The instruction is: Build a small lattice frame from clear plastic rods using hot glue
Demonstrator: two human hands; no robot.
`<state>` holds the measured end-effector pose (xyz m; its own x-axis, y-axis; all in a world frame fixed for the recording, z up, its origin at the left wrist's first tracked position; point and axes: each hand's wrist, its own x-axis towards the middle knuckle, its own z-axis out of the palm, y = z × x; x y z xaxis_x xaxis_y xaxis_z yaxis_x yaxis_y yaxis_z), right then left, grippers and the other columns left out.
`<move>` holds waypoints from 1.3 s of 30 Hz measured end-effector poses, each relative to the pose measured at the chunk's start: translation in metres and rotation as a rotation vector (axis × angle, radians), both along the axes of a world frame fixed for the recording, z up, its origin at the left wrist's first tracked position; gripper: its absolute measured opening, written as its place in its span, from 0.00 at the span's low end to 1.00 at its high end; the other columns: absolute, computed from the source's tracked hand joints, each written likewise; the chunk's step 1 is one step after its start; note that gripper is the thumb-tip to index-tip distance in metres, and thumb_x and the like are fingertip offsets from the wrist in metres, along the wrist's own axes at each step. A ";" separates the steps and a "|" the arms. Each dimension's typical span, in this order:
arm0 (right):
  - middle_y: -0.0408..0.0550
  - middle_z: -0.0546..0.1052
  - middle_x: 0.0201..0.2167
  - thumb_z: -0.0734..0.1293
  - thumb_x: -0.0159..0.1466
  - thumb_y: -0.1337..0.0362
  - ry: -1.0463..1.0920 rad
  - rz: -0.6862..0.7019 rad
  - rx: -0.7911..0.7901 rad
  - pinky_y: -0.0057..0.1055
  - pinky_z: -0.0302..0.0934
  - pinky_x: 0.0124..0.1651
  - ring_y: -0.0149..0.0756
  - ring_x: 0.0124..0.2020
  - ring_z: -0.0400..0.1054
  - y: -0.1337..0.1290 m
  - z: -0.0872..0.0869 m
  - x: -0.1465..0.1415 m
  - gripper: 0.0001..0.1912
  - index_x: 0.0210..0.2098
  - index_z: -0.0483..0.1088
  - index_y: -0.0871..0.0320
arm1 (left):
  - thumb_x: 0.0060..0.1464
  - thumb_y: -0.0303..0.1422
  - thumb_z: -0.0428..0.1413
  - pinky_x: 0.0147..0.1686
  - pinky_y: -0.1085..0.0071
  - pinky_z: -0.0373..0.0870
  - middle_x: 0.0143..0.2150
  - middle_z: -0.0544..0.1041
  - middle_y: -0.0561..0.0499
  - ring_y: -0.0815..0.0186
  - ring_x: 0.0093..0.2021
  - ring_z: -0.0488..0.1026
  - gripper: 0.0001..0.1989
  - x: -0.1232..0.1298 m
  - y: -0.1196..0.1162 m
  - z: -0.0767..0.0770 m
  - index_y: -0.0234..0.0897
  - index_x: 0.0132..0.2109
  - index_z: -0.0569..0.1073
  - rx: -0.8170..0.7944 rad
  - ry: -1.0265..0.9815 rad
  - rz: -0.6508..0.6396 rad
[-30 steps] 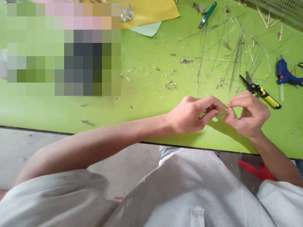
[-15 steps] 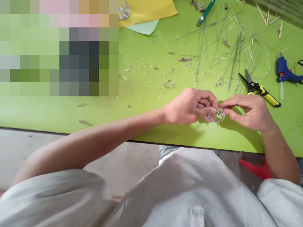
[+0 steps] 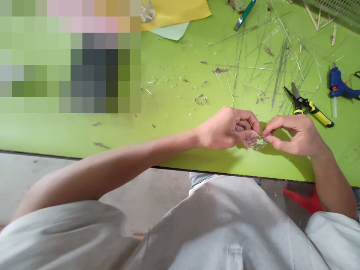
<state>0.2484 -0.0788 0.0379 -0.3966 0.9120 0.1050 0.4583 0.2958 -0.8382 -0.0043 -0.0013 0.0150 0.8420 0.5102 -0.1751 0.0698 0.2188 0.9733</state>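
I held a small clear ring (image 3: 258,143) of thin, glassy strands above the green tabletop (image 3: 180,129), between my two hands and not far from the table's front edge; its fine structure was too small for me to make out. My left hand (image 3: 226,127) came at it from one side, with my left fingers (image 3: 246,122) curled in and my left thumb (image 3: 251,135) pressed against its left edge; my right thumb and forefinger (image 3: 274,123) were clamped on its right edge, while the rest of that hand arched above the table.

Just beyond my right hand lay a pair of snips (image 3: 322,118) with black and yellow handles, their blades apart; past those lay a blue hot glue gun (image 3: 339,86), with a clear glue stick (image 3: 334,107) poking out of it. A spread of thin clear strands (image 3: 264,67) lay scattered across the table above my hands, along with small brown scraps (image 3: 221,70); some loose wooden sticks (image 3: 333,35) sat near the far right corner, beside a green mesh basket (image 3: 337,7). Farther along were a green-handled cutter (image 3: 244,15), a yellow sheet (image 3: 174,11), and a pale green sheet (image 3: 170,32); a clear lump (image 3: 147,11) rested on the yellow sheet's edge; the upper left of the table was blurred out.
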 end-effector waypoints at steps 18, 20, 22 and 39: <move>0.40 0.89 0.33 0.80 0.69 0.58 -0.169 -0.063 -0.048 0.36 0.78 0.38 0.38 0.30 0.81 0.003 -0.001 -0.001 0.03 0.37 0.87 0.45 | 0.67 0.32 0.63 0.37 0.74 0.80 0.34 0.89 0.54 0.66 0.33 0.88 0.03 -0.001 -0.005 -0.005 0.38 0.45 0.79 0.345 0.121 -0.001; 0.40 0.89 0.32 0.79 0.69 0.59 -0.180 -0.060 -0.065 0.34 0.77 0.37 0.37 0.29 0.81 0.003 0.000 -0.001 0.04 0.36 0.87 0.46 | 0.67 0.31 0.63 0.38 0.74 0.80 0.33 0.89 0.54 0.67 0.33 0.88 0.03 -0.001 -0.005 -0.005 0.38 0.45 0.79 0.369 0.131 -0.002; 0.40 0.89 0.32 0.78 0.69 0.60 -0.187 -0.059 -0.076 0.33 0.77 0.36 0.36 0.29 0.81 0.003 0.001 -0.001 0.04 0.36 0.87 0.47 | 0.67 0.31 0.62 0.39 0.74 0.80 0.34 0.89 0.54 0.67 0.33 0.87 0.02 -0.001 -0.005 -0.006 0.37 0.45 0.80 0.390 0.135 -0.005; 0.37 0.86 0.31 0.74 0.63 0.69 -0.080 -0.085 -0.028 0.33 0.78 0.39 0.35 0.30 0.79 0.000 -0.008 -0.006 0.08 0.35 0.81 0.47 | 0.64 0.29 0.63 0.37 0.75 0.80 0.34 0.88 0.54 0.68 0.32 0.87 0.01 -0.002 -0.003 -0.002 0.37 0.43 0.79 0.319 0.082 -0.003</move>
